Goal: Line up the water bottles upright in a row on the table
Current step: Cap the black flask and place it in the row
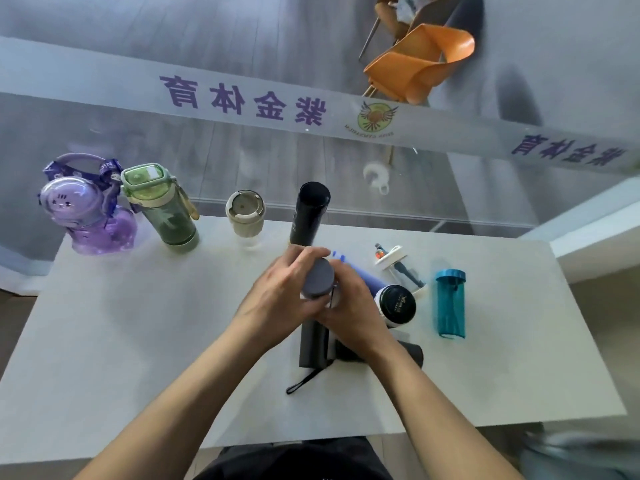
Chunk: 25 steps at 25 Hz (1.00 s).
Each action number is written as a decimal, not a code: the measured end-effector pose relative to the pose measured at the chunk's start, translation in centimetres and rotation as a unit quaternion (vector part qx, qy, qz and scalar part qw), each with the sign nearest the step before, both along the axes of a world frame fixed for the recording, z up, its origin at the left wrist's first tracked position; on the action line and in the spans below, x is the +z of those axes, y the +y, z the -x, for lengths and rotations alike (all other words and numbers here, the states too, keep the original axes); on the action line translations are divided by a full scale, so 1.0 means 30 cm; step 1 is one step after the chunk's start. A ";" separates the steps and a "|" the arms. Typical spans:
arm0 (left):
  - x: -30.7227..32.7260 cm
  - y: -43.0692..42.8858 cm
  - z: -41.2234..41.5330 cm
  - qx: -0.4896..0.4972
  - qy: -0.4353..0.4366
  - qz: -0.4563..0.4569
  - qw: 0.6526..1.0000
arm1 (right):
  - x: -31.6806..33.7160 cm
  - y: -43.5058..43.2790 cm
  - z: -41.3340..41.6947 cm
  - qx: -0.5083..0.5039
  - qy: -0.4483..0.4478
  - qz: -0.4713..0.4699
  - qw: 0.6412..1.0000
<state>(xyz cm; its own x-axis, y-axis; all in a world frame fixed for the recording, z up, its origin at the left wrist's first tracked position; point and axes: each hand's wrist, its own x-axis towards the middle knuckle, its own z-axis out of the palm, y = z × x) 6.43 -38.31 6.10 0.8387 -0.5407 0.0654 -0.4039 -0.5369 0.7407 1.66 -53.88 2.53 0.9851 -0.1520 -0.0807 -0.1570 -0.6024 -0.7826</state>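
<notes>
Head view: both hands, left grip [277, 292] and right grip [353, 306], clasp a grey-capped bottle [318, 278] above the surface [138, 341].

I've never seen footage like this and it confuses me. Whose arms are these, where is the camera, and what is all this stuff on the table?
There is no machine here. The single picture comes from a wide-angle camera worn on a person's head, looking forward and down, so the two bare arms are the wearer's own.

The left hand and right hand together grip a bottle with a grey lid.

On the white table, four bottles stand upright in a row along the far edge: a purple bottle, a green bottle, a cream cup and a black flask.

Others are not lined up yet, among them a teal bottle to the right and a dark bottle lying beneath the hands.
</notes>
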 end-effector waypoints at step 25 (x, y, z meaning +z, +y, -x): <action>-0.356 -0.547 -0.050 0.084 0.026 -0.354 0.931 | -0.208 -0.715 -0.369 0.010 0.006 -0.057 0.998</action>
